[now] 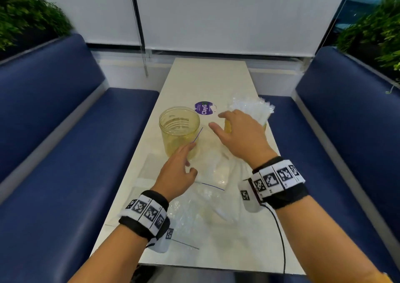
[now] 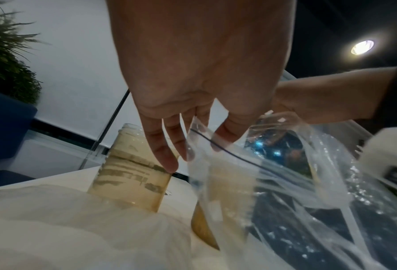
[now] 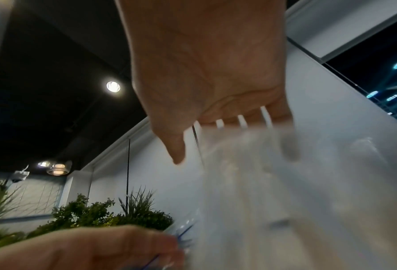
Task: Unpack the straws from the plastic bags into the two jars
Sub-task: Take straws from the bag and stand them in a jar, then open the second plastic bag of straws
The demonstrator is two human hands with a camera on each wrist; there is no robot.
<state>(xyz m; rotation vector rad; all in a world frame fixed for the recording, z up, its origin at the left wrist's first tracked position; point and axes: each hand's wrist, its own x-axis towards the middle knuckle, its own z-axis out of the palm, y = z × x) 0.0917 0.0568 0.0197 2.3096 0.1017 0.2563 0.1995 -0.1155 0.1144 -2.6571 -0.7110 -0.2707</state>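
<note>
Left hand [image 1: 176,170] grip pinches plastic bag [image 1: 213,163]; right hand [image 1: 240,135] spread, empty; straws [image 1: 257,112] point up-right.

**Jars, bags and straws on the table**

An empty yellowish clear jar [image 1: 179,129] stands upright and open at 11 o'clock from table centre. The second jar [image 1: 228,126], at its 3 o'clock, is mostly hidden. White straws [image 1: 253,109] stick up from it toward 1 o'clock. A clear bag with a blue seal line [image 1: 211,166] lies between the jars, and another crumpled bag [image 1: 194,209] at 6 o'clock.
</note>
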